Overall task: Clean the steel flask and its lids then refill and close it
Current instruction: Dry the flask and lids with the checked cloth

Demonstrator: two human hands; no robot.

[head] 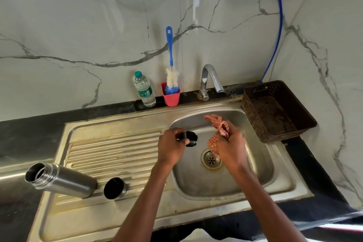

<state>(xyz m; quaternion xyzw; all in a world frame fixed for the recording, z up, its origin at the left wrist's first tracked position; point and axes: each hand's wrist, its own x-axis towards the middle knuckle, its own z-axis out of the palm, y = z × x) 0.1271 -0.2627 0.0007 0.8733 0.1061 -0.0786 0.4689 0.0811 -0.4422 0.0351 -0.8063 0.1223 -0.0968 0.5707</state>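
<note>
Sink basin: left hand grips black lid, right hand clutches cloth; steel flask open, lying on drainboard.

I see the open steel flask lying sideways at the drainboard's left edge, cup lid just beside it, black stopper above the basin.
</note>
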